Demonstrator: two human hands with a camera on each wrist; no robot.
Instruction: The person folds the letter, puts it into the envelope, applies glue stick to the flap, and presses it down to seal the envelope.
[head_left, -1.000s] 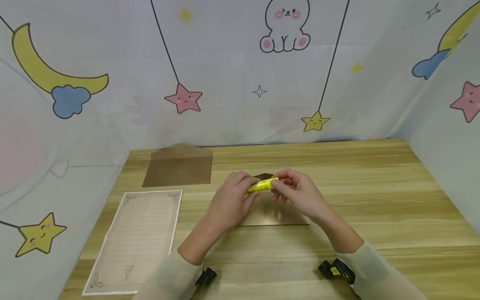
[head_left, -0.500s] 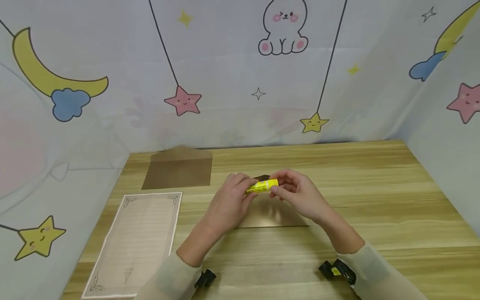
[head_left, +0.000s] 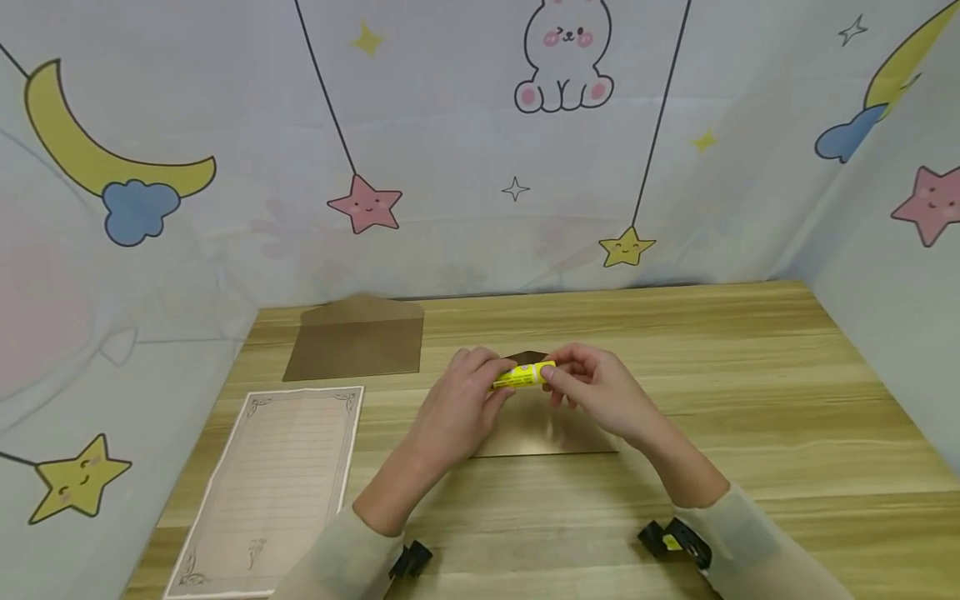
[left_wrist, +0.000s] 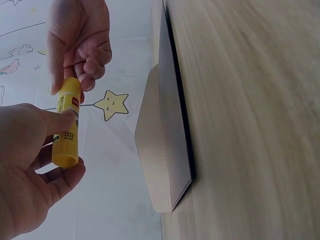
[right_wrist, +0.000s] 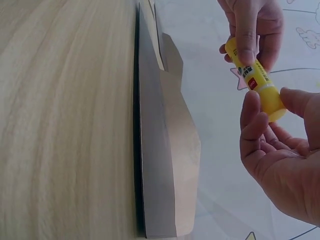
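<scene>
Both hands hold a yellow glue stick (head_left: pixel 517 376) between them, raised above a brown envelope (head_left: pixel 551 429). My left hand (head_left: pixel 467 400) grips its barrel with thumb and fingers, as the left wrist view shows on the glue stick (left_wrist: pixel 66 132). At the other end, my right hand (head_left: pixel 600 387) pinches the cap (right_wrist: pixel 271 102) between thumb and fingers. A narrow white band shows between cap and barrel. Under the hands the envelope (left_wrist: pixel 172 115) lies on the table with its flap (left_wrist: pixel 150 145) unfolded; the hands hide part of it in the head view.
A second brown envelope (head_left: pixel 356 346) lies at the table's back left with its flap up. In front of it is a lined letter sheet (head_left: pixel 273 467) with ornate corners. Behind the wood-grain table (head_left: pixel 750 375) hangs a white cloth (head_left: pixel 450 125) printed with cartoons.
The right fingers have shifted slightly around the cap end of the glue stick, while the left hand keeps its grip. The head view has tilted up a little.
</scene>
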